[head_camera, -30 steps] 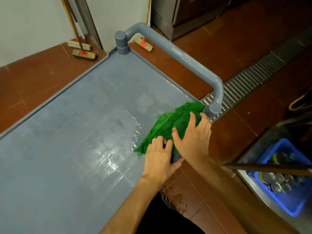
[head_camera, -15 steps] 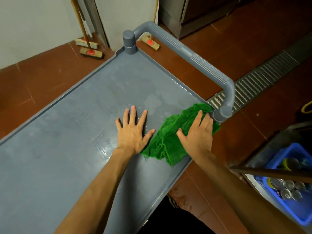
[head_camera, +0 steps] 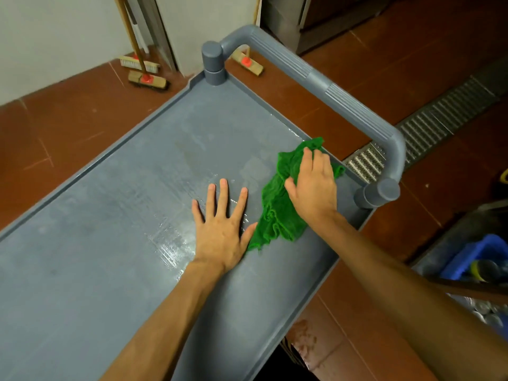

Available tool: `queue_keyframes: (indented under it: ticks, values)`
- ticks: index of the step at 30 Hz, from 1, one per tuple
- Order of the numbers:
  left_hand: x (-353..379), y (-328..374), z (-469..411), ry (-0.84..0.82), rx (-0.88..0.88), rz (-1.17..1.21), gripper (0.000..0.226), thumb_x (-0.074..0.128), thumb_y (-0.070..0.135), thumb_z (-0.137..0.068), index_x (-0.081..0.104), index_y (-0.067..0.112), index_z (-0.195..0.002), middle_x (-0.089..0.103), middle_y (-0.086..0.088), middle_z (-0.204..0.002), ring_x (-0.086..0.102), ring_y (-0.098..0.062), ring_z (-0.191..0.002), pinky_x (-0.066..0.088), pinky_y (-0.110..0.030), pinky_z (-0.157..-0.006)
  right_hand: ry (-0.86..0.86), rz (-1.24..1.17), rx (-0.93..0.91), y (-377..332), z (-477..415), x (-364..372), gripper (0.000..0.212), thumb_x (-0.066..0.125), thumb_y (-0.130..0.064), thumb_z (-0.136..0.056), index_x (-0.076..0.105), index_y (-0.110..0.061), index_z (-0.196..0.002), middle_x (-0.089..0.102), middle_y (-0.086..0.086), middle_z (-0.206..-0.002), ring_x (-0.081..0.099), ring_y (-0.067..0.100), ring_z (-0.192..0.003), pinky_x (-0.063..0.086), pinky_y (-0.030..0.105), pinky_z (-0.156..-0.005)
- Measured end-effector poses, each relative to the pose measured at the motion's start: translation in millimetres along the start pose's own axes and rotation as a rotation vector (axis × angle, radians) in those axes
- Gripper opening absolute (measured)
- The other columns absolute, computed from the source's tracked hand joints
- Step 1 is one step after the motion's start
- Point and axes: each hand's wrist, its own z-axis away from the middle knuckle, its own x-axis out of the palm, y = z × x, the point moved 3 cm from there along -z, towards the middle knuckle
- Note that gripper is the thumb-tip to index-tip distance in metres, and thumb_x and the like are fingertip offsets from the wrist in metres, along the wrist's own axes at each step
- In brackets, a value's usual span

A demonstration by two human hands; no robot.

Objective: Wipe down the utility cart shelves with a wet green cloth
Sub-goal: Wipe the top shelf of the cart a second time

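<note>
Green cloth (head_camera: 277, 213), grey cart shelf (head_camera: 110, 243), red-brown floor tiles (head_camera: 68, 127)

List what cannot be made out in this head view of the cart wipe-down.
- Lower shelves: hidden beneath the cart's top shelf.
- Part of the green cloth: covered by the right hand.
- Contents of the blue bin: cut off by the right edge and too blurred to identify.
- Broom handles above the brush heads: cut off by the top edge.
- Left hand lies flat; its palm side is unseen.
</note>
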Motion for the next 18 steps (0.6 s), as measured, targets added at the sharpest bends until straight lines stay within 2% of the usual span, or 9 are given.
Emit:
queue_keyframes:
  ticks: [5, 8, 12, 18]
  values:
    - [2.1, 0.2, 2.1, 0.024, 0.022, -0.022, 0.072, 0.024, 0.061, -0.096, 0.013, 0.030, -0.160, 0.004, -0.016, -0.167, 0.001, -0.038, -0.154, 0.012, -0.068, -0.117, 0.003, 0.000, -0.143, -25.5, -34.8, -2.2, 0.074, 0.063, -0.032, -0.089, 0.032, 0.003, -0.146, 0.042, 0.023, -0.143, 0.037, 0.037, -0.135, 0.033, 0.044, -0.113]
    - [2.2, 0.4, 3.0, 0.041, 0.023, -0.013, 0.075, 0.032, 0.064, -0.096, 0.015, 0.029, -0.160, 0.005, -0.016, -0.167, 0.002, -0.039, -0.154, 0.015, -0.069, -0.116, -0.006, -0.009, -0.217, -45.4, -58.6, -2.0, 0.074, 0.063, -0.030, -0.088, 0.032, 0.004, -0.146, 0.044, 0.022, -0.141, 0.038, 0.036, -0.133, 0.032, 0.042, -0.114]
    - [1.3, 1.4, 2.7, 0.046, 0.003, 0.018, 0.075, 0.024, 0.069, -0.096, 0.022, 0.028, -0.159, 0.005, -0.015, -0.167, 0.001, -0.038, -0.154, 0.012, -0.068, -0.117, -0.023, 0.000, -0.273, -68.7, -83.5, -1.7, 0.076, 0.062, -0.030, -0.087, 0.030, 0.004, -0.147, 0.042, 0.023, -0.143, 0.035, 0.037, -0.136, 0.025, 0.042, -0.116]
    - [0.8, 4.3, 3.0, 0.017, -0.019, 0.012, 0.075, 0.027, 0.068, -0.097, 0.022, 0.026, -0.159, 0.001, -0.015, -0.167, -0.004, -0.038, -0.154, 0.010, -0.067, -0.117, -0.046, -0.015, -0.331, -93.5, -113.3, -1.9, 0.076, 0.061, -0.028, -0.087, 0.030, 0.003, -0.148, 0.040, 0.023, -0.145, 0.032, 0.039, -0.137, 0.021, 0.042, -0.117]
